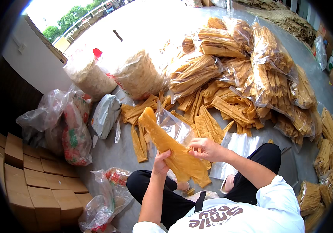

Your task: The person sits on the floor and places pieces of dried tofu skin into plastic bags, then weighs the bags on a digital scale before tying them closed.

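Observation:
I hold up a long, flat, dried yellow-brown sheet (168,145) with a ribbed surface; its kind is not clear. It slants from a rounded upper left end to a ragged lower right end. My left hand (161,162) is closed on its lower left edge, thumb on the face. My right hand (205,149) pinches the opposite edge with its fingertips. Behind the sheet lies a clear plastic bag (178,130), partly hidden. Loose sheets of the same kind (209,124) lie on the floor just beyond my hands.
Bagged bundles of the sheets (267,70) are heaped at the far right. White plastic bags (238,149) lie flat by my right knee. Full clear sacks (137,75) stand at the far left. Cardboard boxes (44,198) and crumpled plastic bags (106,198) lie at my left.

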Demonstrator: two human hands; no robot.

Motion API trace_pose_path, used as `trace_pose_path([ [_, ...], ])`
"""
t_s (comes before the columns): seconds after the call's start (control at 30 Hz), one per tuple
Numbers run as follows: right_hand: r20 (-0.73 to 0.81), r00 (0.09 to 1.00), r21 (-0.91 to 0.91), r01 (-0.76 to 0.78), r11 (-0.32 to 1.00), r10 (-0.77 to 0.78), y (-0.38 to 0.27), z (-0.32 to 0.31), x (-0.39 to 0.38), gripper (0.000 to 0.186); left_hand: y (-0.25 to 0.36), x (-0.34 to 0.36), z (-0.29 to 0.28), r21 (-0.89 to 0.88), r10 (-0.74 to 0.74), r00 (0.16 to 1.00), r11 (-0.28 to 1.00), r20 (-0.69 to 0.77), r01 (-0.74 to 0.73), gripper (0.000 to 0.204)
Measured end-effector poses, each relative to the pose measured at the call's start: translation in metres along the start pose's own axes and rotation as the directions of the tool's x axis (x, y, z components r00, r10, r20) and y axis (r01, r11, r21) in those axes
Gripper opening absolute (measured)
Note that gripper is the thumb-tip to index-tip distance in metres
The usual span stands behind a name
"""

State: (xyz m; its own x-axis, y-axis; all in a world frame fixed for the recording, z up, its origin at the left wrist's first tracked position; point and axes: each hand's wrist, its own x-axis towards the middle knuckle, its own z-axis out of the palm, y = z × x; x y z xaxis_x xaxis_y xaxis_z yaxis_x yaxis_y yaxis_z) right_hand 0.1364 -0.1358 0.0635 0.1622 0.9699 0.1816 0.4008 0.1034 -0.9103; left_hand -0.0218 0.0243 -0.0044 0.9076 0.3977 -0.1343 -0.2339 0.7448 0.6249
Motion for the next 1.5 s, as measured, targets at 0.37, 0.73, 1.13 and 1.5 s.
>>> trace_pose_path([
  [0.37, 0.281, 0.944, 0.386, -0.274, 0.881, 0.171, 0.019, 0.0, -0.007, 0.018, -0.006, 0.0, -0.018, -0.034, -0.137, 0.974, 0.989, 0.181, 0.145, 0.044],
  [0.73, -0.059, 0.986, -0.029, -0.156, 0.987, 0.155, 0.001, -0.012, -0.007, 0.017, -0.013, 0.015, -0.009, 0.238, -0.073, 0.995, 0.968, -0.062, 0.086, 0.039],
  [1.13, -0.281, 0.956, -0.469, -0.208, 0.858, 0.078, 0.008, 0.006, -0.006, 0.018, -0.044, 0.022, -0.001, 0.939, 0.145, 0.975, 0.326, -0.166, 0.111, 0.108],
  [1.5, -0.197, 0.908, 0.11, -0.353, 0.929, 0.369, 0.037, 0.031, -0.001, 0.018, -0.03, 0.014, 0.035, 0.666, -0.061, 0.998, 0.744, -0.015, 0.055, 0.072],
])
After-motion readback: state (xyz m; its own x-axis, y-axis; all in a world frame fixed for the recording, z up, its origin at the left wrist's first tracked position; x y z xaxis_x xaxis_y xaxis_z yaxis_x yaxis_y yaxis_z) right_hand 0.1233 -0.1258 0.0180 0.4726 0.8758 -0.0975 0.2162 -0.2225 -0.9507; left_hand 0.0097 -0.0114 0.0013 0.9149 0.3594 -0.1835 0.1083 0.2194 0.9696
